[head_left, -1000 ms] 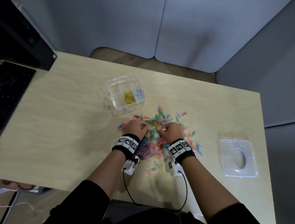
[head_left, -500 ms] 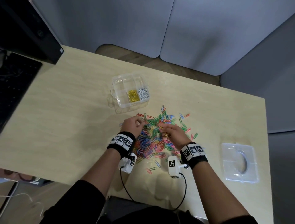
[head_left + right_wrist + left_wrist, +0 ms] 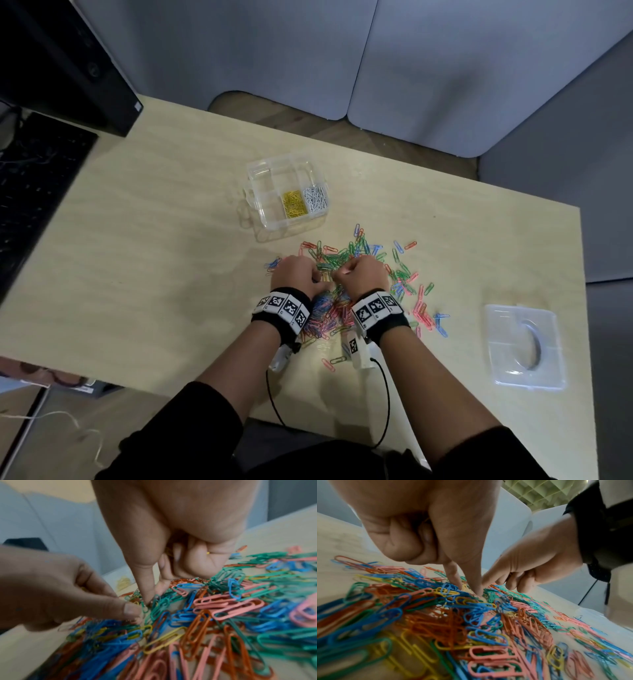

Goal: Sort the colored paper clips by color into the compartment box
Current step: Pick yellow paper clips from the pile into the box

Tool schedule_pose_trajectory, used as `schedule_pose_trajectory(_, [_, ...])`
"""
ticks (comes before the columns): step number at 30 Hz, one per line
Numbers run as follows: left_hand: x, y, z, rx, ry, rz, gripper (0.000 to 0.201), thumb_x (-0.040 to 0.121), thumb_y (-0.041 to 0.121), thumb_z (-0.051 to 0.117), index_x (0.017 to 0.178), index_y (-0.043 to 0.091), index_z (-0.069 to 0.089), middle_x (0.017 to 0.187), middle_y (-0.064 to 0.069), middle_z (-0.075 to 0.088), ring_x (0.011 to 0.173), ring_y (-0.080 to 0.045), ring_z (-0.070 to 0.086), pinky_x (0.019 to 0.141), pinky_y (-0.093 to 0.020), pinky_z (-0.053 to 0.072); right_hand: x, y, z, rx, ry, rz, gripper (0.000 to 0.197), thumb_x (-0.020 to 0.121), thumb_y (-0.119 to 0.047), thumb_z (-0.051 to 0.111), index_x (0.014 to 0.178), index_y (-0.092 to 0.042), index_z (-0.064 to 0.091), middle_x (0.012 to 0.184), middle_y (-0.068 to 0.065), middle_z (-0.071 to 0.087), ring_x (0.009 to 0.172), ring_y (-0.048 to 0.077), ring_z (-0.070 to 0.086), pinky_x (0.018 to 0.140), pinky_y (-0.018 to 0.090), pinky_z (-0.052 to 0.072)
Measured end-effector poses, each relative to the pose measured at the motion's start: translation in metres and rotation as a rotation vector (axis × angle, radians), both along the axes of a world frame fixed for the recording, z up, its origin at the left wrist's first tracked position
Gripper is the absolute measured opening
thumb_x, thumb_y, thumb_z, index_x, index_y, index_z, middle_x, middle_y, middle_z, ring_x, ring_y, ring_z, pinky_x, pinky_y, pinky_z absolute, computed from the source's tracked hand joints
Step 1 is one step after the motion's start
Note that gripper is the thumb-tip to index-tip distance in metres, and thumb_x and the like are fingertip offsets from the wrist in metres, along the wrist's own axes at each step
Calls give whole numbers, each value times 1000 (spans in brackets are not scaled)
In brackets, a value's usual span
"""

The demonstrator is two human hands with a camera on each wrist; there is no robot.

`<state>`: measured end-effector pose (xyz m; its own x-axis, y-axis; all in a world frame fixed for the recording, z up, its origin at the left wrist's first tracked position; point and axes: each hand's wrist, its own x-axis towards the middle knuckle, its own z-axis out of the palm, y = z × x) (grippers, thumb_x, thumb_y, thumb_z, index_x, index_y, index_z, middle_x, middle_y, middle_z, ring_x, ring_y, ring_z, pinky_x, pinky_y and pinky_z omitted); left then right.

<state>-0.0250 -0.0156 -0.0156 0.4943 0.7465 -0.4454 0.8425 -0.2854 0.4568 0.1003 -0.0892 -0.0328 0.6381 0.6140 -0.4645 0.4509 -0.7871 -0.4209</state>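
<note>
A heap of colored paper clips (image 3: 346, 260) lies on the table, with blue, green, orange, pink and yellow mixed. Both hands are down in it, side by side. My left hand (image 3: 469, 588) pinches thumb and forefinger into the pile at a yellow clip (image 3: 444, 591), its other fingers curled. My right hand (image 3: 152, 595) pinches beside green clips, and a yellow clip tip (image 3: 208, 553) shows inside its curled fingers. The clear compartment box (image 3: 270, 178) stands beyond the heap. It holds yellow clips (image 3: 294, 205) and white clips (image 3: 315, 198) in separate compartments.
The box's clear lid (image 3: 524, 346) lies at the table's right. A black keyboard (image 3: 30, 192) and a dark monitor base (image 3: 78, 68) sit at the far left. Stray clips (image 3: 334, 361) lie near the front edge between my wrists.
Half a second ago my right hand reached flatter across the pile. It has drawn back beside the left hand with its fingers curled. The left hand has barely shifted.
</note>
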Motion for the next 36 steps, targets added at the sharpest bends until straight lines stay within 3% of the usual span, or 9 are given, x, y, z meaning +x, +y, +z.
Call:
schedule_pose_trajectory(6, [4,-6,-3,-99,-16,74,17,79,30,74,67,18,75,64,5,70,65,-13,65,79,-26,55,16,-14,-6,172,282,-57,19,81,-25,75,70,-11,69,69,2,68,60,13,60,59,22,47])
schedule_pose_trajectory(11, [6,-4,-4,-75,-20,89,21,79,35,75,62,24,69,69,9,70,69,-13,66,66,-24,53,27,-30,-6,313,651,-285,4,90,-9,68,88,-9,65,78,12,68,57,19,54,56,30,46])
schedule_pose_trajectory(13, [6,-2,-4,-47,-17,116,24,74,45,78,65,23,71,69,10,69,67,-11,65,64,-22,50,24,-30,-2,336,778,-364,15,94,0,59,104,-5,69,82,11,64,59,18,52,55,28,46])
schedule_pose_trajectory(18, [18,0,2,-52,74,36,12,78,36,78,79,24,78,79,5,74,68,-16,63,66,-24,51,16,-20,10,394,1075,-521,26,99,-17,57,107,4,68,73,7,61,58,16,53,51,23,44])
schedule_pose_trajectory(21, [20,1,3,-50,98,3,13,84,30,70,78,21,76,77,2,72,73,-20,67,63,-27,52,17,-14,12,384,839,-404,28,94,-26,65,101,1,72,57,-3,55,52,12,47,51,25,37])
schedule_pose_trajectory(26, [11,5,0,-87,56,-116,21,93,27,57,88,11,70,82,-6,68,81,-27,64,69,-32,49,20,11,5,249,158,153,18,76,-37,81,88,-24,76,57,-7,57,49,3,45,52,19,40])
schedule_pose_trajectory(29, [0,10,-7,-187,62,-74,25,95,26,48,77,9,57,78,-7,58,88,-29,59,76,-33,43,14,24,-3,163,-67,421,14,81,-41,75,91,-31,74,85,-9,73,72,9,65,71,30,56])
schedule_pose_trajectory(31, [-5,15,-8,-224,40,-32,35,99,28,40,77,5,53,90,-17,62,91,-31,57,80,-36,42,13,25,-2,104,-114,467,14,86,-40,70,92,-29,74,87,-5,74,78,16,67,75,34,57])
schedule_pose_trajectory(36, [-14,29,-5,-106,-34,-52,45,105,29,32,93,-2,62,94,-23,64,92,-37,59,77,-39,42,28,2,3,186,53,236,18,91,-33,66,81,-19,70,53,-11,49,49,4,42,51,21,36])
